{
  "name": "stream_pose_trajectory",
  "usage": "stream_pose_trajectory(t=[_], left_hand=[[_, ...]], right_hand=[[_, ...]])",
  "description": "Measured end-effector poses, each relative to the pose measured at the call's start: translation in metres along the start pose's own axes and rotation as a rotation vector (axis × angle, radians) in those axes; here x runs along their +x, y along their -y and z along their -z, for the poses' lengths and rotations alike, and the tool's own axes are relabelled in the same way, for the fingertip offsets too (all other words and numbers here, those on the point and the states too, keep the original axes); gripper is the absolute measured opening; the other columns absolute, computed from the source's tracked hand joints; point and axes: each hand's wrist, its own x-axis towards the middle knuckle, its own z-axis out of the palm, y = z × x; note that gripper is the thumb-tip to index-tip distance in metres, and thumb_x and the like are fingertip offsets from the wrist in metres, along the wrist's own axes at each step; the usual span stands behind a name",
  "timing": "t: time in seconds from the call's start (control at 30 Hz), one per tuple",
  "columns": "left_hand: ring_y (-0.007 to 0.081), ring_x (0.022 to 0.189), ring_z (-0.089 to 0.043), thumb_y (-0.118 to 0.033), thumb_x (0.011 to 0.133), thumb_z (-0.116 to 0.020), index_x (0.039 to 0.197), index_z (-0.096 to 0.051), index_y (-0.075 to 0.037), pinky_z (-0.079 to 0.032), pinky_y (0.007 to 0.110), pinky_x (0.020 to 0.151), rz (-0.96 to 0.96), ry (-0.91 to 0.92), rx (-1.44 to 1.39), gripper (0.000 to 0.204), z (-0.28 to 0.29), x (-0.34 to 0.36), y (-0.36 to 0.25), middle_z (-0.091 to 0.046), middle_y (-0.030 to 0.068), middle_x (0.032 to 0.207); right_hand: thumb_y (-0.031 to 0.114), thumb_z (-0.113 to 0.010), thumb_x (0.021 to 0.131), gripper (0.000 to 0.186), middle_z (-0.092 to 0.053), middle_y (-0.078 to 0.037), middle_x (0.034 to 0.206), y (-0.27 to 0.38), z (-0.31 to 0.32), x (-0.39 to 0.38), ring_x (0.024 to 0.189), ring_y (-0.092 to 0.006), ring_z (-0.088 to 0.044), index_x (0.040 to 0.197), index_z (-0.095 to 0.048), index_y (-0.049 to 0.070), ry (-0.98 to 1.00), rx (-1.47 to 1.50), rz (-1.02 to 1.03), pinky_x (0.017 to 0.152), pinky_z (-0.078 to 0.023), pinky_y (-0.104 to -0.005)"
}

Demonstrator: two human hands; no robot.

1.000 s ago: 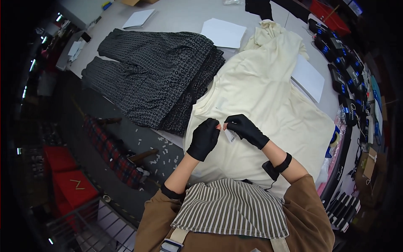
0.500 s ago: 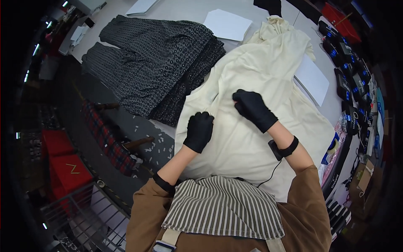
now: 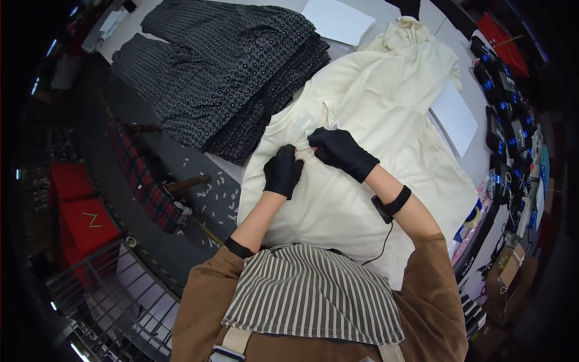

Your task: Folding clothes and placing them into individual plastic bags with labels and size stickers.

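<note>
A cream-coloured garment (image 3: pixel 386 108) lies spread on the grey table (image 3: pixel 386 18), reaching from the far end toward me. Both hands wear black gloves. My left hand (image 3: pixel 282 172) pinches a raised fold of the cream fabric near the garment's left side. My right hand (image 3: pixel 339 151) grips the same fold just beside it, where a small white tag (image 3: pixel 311 132) shows at the fingertips. The two hands touch each other at the fold.
A dark patterned garment (image 3: pixel 229 66) lies to the left, its edge next to the cream one. White paper sheets (image 3: pixel 336 19) (image 3: pixel 456 116) rest on the table. Black devices with blue lights (image 3: pixel 503 102) line the right edge. Red crates (image 3: pixel 84 217) and paper scraps sit on the floor at left.
The hands had spread apart and pressed flat on the cream garment half a second ago; now they are back together, pinching a fold with the tag.
</note>
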Motion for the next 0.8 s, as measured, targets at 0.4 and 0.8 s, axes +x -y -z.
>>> stream_pose_trajectory(t=[0.4,0.8], left_hand=[[0.0313,0.075,-0.061,-0.024,0.077,-0.064,0.086,-0.060,-0.007,-0.047,0.039,0.063,-0.031,-0.005,-0.133,0.019,-0.006,-0.001,0.009,-0.063,0.0119,0.081],[0.0324,0.071,-0.060,-0.023,0.078,-0.064,0.077,-0.060,-0.006,-0.047,0.041,0.063,-0.147,0.087,-0.111,0.018,0.069,0.000,0.017,-0.059,0.0149,0.078]], right_hand=[[0.011,-0.059,0.075,0.006,-0.055,-0.009,0.075,0.005,0.000,0.005,0.065,-0.0291,-0.057,0.078,-0.055,0.009,0.072,-0.027,0.035,0.056,-0.043,-0.0372],[0.013,-0.060,0.076,0.009,-0.058,-0.008,0.080,0.050,-0.023,0.000,0.071,-0.0264,-0.060,0.084,-0.062,0.009,-0.099,0.062,-0.103,0.060,-0.047,-0.0346]])
